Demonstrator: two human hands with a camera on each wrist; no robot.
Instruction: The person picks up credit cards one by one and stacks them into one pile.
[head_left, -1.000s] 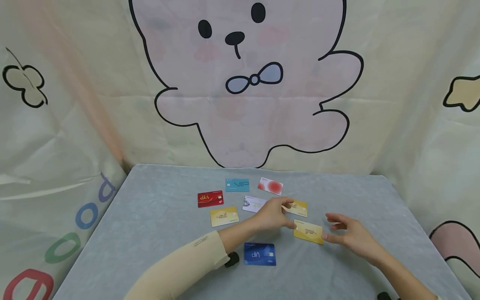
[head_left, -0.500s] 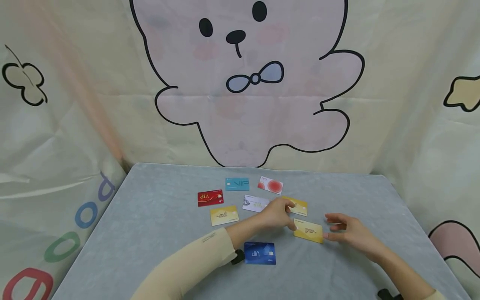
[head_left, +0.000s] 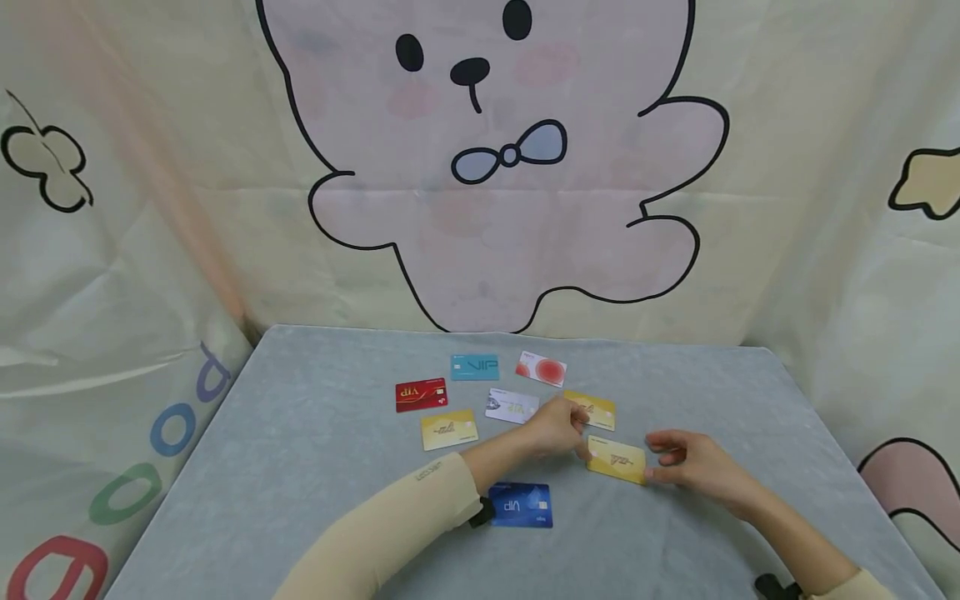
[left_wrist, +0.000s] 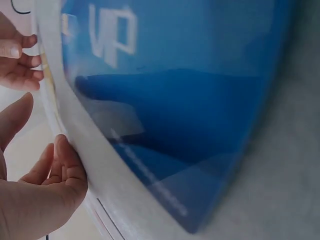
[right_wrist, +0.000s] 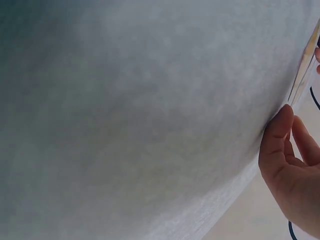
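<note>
In the head view my left hand (head_left: 557,427) hovers at two yellow cards. Its fingertips overlap the left part of the farther yellow card (head_left: 597,412), and its thumb is right at the left edge of the nearer yellow card (head_left: 617,460). My right hand (head_left: 697,468) is on the other side, thumb tip at the nearer card's right edge, other fingers loosely bent. Neither hand has a card between its fingers. The left wrist view shows the left hand (left_wrist: 47,190) with thumb and fingers apart. In the right wrist view, the right hand (right_wrist: 292,170) is close over the cloth.
A blue VIP card (head_left: 525,506) lies beside the left wrist. Farther back are a white card (head_left: 510,405), a red card (head_left: 421,395), a teal card (head_left: 474,367), a pink-white card (head_left: 542,369) and another yellow card (head_left: 449,430). Grey cloth (head_left: 300,500) covers the table.
The left hand's fingers have drawn in slightly and its forearm has shifted a little right. The right hand has edged left, its fingers a bit more bent. The cards appear unmoved.
</note>
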